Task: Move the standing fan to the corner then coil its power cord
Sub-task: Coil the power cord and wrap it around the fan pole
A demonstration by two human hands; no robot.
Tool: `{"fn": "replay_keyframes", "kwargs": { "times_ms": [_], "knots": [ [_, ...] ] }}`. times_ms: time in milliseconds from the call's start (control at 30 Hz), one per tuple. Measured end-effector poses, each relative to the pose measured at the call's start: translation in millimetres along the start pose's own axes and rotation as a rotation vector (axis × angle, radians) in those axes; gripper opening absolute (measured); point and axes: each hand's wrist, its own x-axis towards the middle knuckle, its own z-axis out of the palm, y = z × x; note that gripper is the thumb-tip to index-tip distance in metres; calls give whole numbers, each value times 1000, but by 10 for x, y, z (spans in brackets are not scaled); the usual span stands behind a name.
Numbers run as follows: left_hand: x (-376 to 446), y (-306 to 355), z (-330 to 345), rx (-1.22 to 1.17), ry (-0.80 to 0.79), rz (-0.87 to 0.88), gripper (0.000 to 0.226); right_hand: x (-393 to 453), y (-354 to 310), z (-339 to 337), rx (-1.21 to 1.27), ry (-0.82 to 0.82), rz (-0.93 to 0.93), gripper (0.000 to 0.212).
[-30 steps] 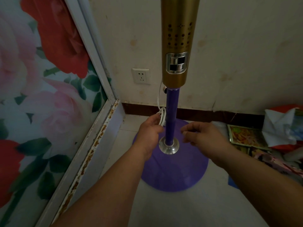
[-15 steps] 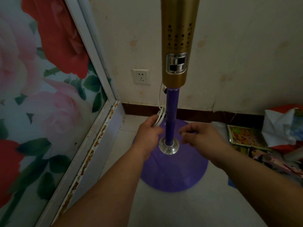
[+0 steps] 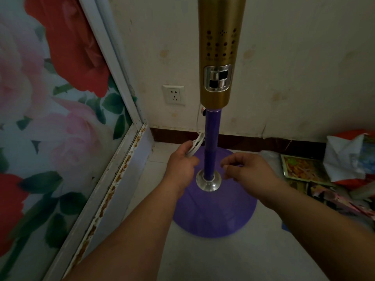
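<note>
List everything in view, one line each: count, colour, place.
standing fan: one, gold column on purple pole and base, in the corner
power cord: one, white, loops in the left hand, strand running up beside the pole
wall socket: one, white, left of the fan
floral panel: one, red and pink, at left
printed packets: several, multicoloured, floor at right
left hand: grips the cord
right hand: fingers curled, right of the pole

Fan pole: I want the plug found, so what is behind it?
Behind the pole, white cord drops into loops in the left hand. The plug isn't visible.
</note>
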Motion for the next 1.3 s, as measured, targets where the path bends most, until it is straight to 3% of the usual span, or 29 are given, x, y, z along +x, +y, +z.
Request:
{"fn": "replay_keyframes", "kwargs": {
  "times_ms": [733,1300],
  "knots": [
    [34,-73,-16,-32,-2,1,84,-27,-23,16,-44,-1,9,12],
    [53,-106,-20,-41,14,-5,83,-17,12,7,-49,-17,-1,15]
  ]
}}
